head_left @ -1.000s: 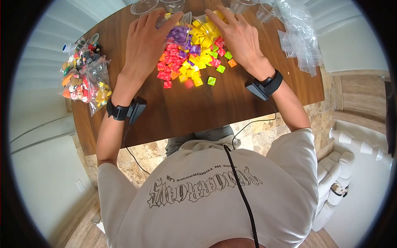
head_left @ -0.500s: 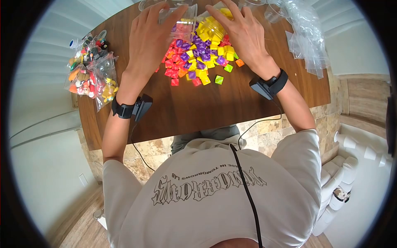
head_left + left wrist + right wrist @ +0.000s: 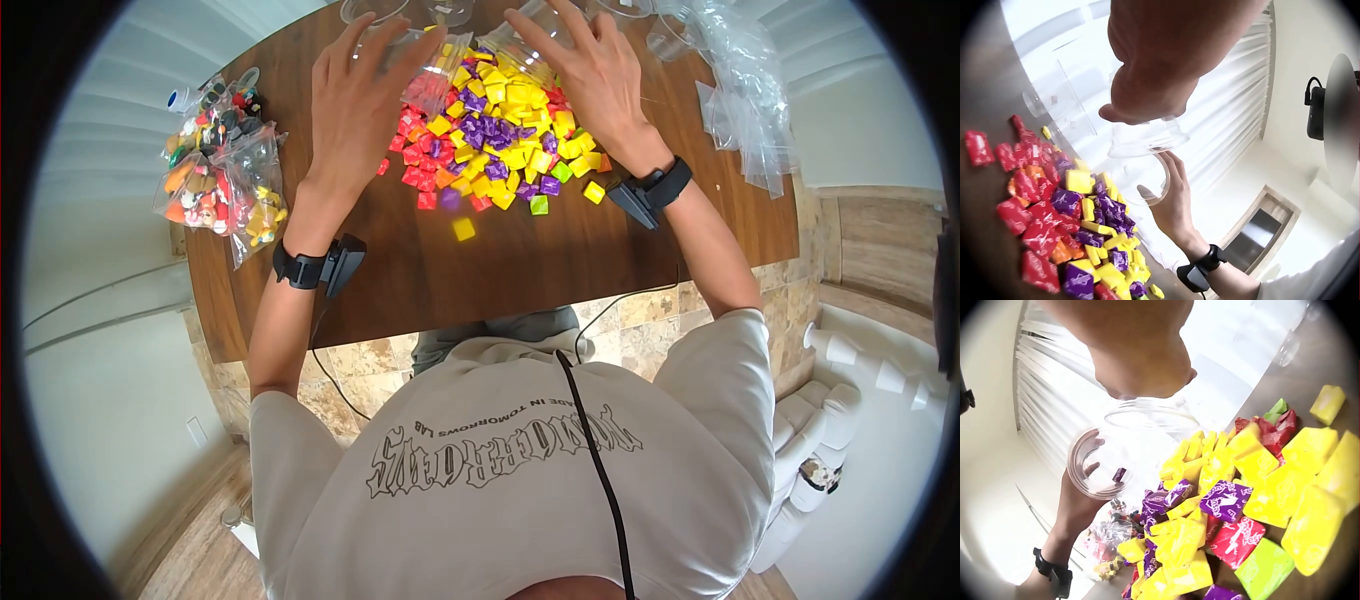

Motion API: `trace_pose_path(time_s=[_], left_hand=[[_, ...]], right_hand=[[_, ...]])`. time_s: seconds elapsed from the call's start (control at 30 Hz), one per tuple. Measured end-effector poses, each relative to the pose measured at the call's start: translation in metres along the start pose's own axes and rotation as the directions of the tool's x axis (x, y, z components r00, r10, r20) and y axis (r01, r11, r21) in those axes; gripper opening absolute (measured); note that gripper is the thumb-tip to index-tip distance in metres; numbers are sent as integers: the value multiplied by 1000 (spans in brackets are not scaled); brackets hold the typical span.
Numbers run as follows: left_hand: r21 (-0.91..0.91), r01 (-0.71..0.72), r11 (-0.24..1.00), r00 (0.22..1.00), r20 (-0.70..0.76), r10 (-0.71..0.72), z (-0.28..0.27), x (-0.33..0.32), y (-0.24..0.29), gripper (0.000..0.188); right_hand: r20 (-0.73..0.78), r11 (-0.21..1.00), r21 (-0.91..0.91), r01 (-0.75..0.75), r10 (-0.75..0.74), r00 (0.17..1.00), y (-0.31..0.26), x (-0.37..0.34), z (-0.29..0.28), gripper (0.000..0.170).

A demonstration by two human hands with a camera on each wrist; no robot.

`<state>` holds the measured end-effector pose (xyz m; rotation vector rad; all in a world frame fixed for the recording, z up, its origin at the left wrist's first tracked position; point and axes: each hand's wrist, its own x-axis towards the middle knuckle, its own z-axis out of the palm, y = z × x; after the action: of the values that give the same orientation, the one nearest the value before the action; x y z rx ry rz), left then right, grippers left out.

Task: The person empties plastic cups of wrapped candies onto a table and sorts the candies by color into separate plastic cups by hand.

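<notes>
My left hand (image 3: 350, 120) grips a clear plastic cup (image 3: 432, 82), tipped with its mouth towards the middle of the table. In the right wrist view, one purple-wrapped candy (image 3: 1119, 475) shows inside that cup. Opposite it, my right hand (image 3: 603, 95) holds a second clear cup (image 3: 1163, 181), tilted inward so the two mouths face each other. Below both cups spreads a heap of square wrapped candies (image 3: 490, 132), yellow, purple and red with a few green and orange. A single yellow candy (image 3: 463, 229) lies apart at the near side of the heap.
Bags of small colourful figures (image 3: 215, 190) lie at the table's left. Clear plastic bags (image 3: 745, 110) are stacked along the right edge. More clear cups (image 3: 668, 38) stand at the far side. A cable (image 3: 590, 470) runs down over the shirt.
Many more yellow and purple candies have dropped from the tipped cups. The heap has grown and spread towards the near edge and right. The right cup now looks emptied.
</notes>
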<state>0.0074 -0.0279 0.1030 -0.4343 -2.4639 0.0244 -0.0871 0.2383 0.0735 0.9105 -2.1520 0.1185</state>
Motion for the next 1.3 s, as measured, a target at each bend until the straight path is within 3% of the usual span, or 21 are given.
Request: trace_pose_path(time_s=[0.13,0.2,0.23,0.27,0.3,0.33,0.37,0.43,0.5,0.57,0.63,0.7,0.8,0.83,0.87,1.0,1.07,1.1,1.17,1.23,1.3], left_hand=[[-76,-28,997,999,-29,26,12,-6,-9,77],[-150,-3,989,999,-35,-2,15,-10,-12,75],[-322,154,934,987,-1,-163,17,-15,-15,75],[-478,299,826,949,61,-309,21,-21,-21,75],[-489,290,823,952,58,-301,30,-31,-30,75],[-565,416,713,887,81,-454,42,-46,-42,75],[-629,524,575,797,123,-592,53,-60,-53,76],[-634,615,470,718,204,-665,69,-75,-75,75],[-692,595,410,699,193,-688,99,-87,-99,75],[-673,677,298,599,267,-755,105,-75,-104,75],[-613,709,349,588,240,-773,120,-65,-112,76],[-607,628,487,655,75,-752,147,-63,-131,79],[-621,563,546,714,32,-700,153,-52,-138,77],[-641,513,571,750,10,-661,147,-49,-133,77],[-599,536,595,754,22,-657,139,-48,-128,76],[-600,491,632,767,-47,-640,107,-45,-104,75],[-480,434,762,838,-96,-538,69,-34,-77,71],[-490,428,759,844,-84,-530,56,-26,-63,71],[-287,184,940,970,-101,-221,33,-11,-34,61],[-349,98,932,985,-100,-141,23,2,-16,57],[-151,-139,979,983,102,156,14,11,-10,59]], right_hand=[[55,998,35,-50,48,997,5,-5,-8,67],[-2,948,222,-228,234,972,12,-12,-4,61],[1,949,214,-230,235,972,16,-18,-6,61],[22,894,294,-339,349,937,22,-24,-11,61],[50,819,366,-443,458,888,30,-33,-14,64],[96,763,393,-514,522,848,42,-49,-13,75],[97,765,382,-519,525,845,52,-63,-16,75],[374,449,323,-833,748,548,70,-87,-21,77],[312,523,274,-807,745,589,94,-120,-6,79],[257,590,222,-776,732,631,109,-128,5,82],[231,593,158,-790,755,613,117,-128,12,84],[246,573,195,-796,757,605,126,-125,21,84],[234,565,283,-775,743,627,138,-126,40,82],[232,567,304,-766,735,637,140,-125,43,81],[295,503,311,-806,755,585,141,-124,44,77],[231,529,422,-737,723,651,141,-127,54,74],[232,512,476,-716,712,663,144,-133,55,74],[233,507,462,-727,722,652,144,-134,51,74],[235,553,394,-735,712,662,141,-125,45,75],[214,586,352,-730,709,672,142,-127,42,76],[205,521,396,-756,753,626,136,-130,36,76]])
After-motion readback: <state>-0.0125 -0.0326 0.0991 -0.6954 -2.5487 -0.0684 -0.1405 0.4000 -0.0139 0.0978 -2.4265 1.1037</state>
